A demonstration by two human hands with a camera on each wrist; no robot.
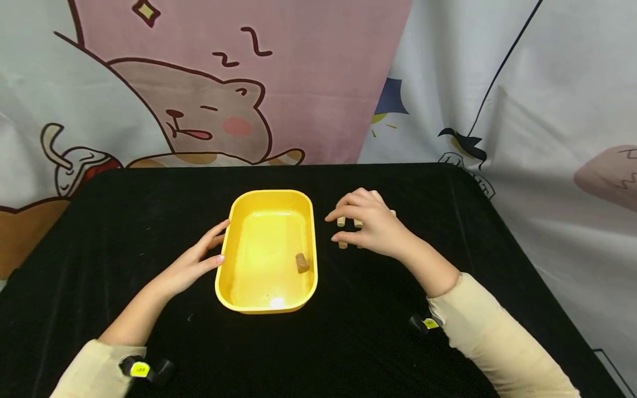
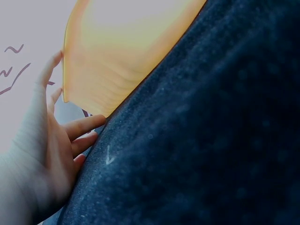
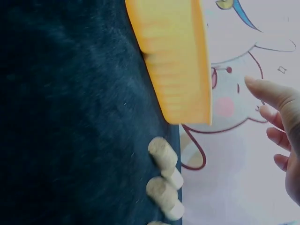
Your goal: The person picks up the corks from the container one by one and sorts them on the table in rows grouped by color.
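Observation:
A yellow plastic tray [image 1: 264,232] stands on the black cloth, one brown cork stopper [image 1: 301,263] lying inside near its right wall. My left hand [image 1: 191,265] touches the tray's left side with fingers and thumb spread; the left wrist view shows the fingertips along the tray wall [image 2: 112,70]. To the right of the tray, my right hand [image 1: 373,224] is held above several pale corks [image 1: 340,221], with a gap between thumb and fingers and nothing in it. The hand partly hides these corks in the head view. In the right wrist view, the corks [image 3: 161,152] stand in rows below the hand.
Black cloth [image 1: 164,193] covers the table. Behind its far edge hangs a printed curtain [image 1: 323,83] with a sleeping cartoon bear. Each cuff carries a small black device, the left one [image 1: 141,369] beside the near left part of the table.

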